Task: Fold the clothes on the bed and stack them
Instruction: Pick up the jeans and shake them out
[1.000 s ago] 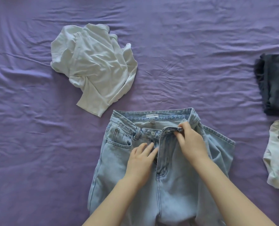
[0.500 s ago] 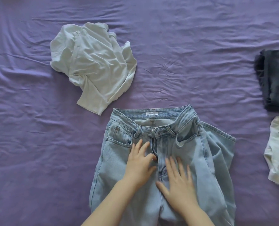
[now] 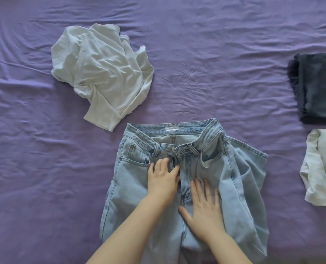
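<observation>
Light blue jeans (image 3: 232, 185) lie front-up on the purple bed sheet (image 3: 215, 54), waistband toward the far side, legs running off the bottom edge. My left hand (image 3: 163, 181) rests flat on the jeans just left of the fly, fingers near the zipper. My right hand (image 3: 204, 208) presses flat on the denim right of the fly, fingers spread and straight. A crumpled white T-shirt (image 3: 103, 73) lies unfolded at the upper left of the jeans.
At the right edge a folded dark garment (image 3: 318, 88) lies on the sheet, with a folded white garment (image 3: 324, 170) just below it. Both are partly cut off by the frame.
My right hand let go of the waistband near the button and came down flat on the jeans. My left hand stayed beside the fly.
</observation>
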`<state>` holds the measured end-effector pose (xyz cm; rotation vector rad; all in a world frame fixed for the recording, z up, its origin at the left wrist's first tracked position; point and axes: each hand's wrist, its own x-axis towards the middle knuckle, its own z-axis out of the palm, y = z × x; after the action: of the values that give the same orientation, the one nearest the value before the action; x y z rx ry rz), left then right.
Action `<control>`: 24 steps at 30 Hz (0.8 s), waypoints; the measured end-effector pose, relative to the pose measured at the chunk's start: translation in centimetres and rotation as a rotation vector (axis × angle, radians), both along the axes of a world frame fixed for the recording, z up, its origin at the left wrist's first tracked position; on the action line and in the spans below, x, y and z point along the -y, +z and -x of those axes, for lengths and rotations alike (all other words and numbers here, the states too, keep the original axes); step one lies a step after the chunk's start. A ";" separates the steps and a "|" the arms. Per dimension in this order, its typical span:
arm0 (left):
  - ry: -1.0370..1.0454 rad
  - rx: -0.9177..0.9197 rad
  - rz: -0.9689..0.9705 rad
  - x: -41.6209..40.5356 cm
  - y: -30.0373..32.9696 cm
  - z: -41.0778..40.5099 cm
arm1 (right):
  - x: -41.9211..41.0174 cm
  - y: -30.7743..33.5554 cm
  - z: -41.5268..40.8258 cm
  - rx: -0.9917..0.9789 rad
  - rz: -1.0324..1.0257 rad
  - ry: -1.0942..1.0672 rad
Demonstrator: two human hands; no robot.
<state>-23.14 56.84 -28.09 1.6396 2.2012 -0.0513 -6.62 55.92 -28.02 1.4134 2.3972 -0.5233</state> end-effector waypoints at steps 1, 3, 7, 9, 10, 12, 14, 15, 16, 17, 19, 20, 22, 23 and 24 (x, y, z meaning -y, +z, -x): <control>-0.022 -0.017 -0.011 0.3 0.0 -0.1 | -0.1 0.0 0.0 0.004 0.006 -0.001; -0.024 0.014 -0.033 0.8 0.1 -0.1 | -0.1 0.0 0.0 -0.003 0.011 -0.001; 0.093 0.194 -0.133 1.9 0.8 -0.3 | -0.1 0.2 0.0 -0.019 0.016 -0.009; 0.073 0.216 -0.136 2.9 0.6 -0.8 | -0.1 0.1 0.0 -0.026 0.019 -0.009; 0.060 0.217 -0.143 3.2 0.4 -0.9 | -0.1 0.1 -0.1 -0.030 0.018 -0.006; 0.072 0.230 -0.143 3.5 0.2 -1.0 | -0.2 0.0 -0.1 -0.038 0.014 -0.001; 0.114 0.278 -0.137 3.2 0.4 -0.8 | -0.2 -0.2 -0.1 -0.044 0.006 -0.001; 0.131 0.300 -0.111 3.0 0.7 -0.7 | -0.1 -0.3 -0.1 -0.043 0.001 -0.001; 0.129 0.303 -0.081 2.8 1.0 -0.7 | -0.1 -0.3 -0.1 -0.041 -0.001 -0.001; 0.109 0.322 -0.038 2.7 1.3 -0.8 | 0.0 -0.3 0.0 -0.039 -0.003 0.001; 0.067 0.319 0.001 2.7 1.4 -0.7 | 0.0 -0.3 0.0 -0.035 -0.003 0.007; 0.052 0.303 0.007 2.6 1.3 -0.7 | 0.0 -0.2 0.1 -0.033 0.000 0.006; 0.018 0.278 0.033 2.6 1.2 -0.6 | 0.1 -0.1 0.2 -0.035 0.004 -0.005; 0.010 0.280 0.040 2.6 1.2 -0.6 | 0.1 -0.1 0.3 -0.038 0.003 -0.011; 0.007 0.286 0.023 2.7 1.3 -0.6 | 0.2 0.0 0.4 -0.042 -0.003 -0.017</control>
<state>-22.53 54.19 -26.74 1.5212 1.9824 0.1505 -6.98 55.74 -28.04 1.4395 2.4215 -0.5590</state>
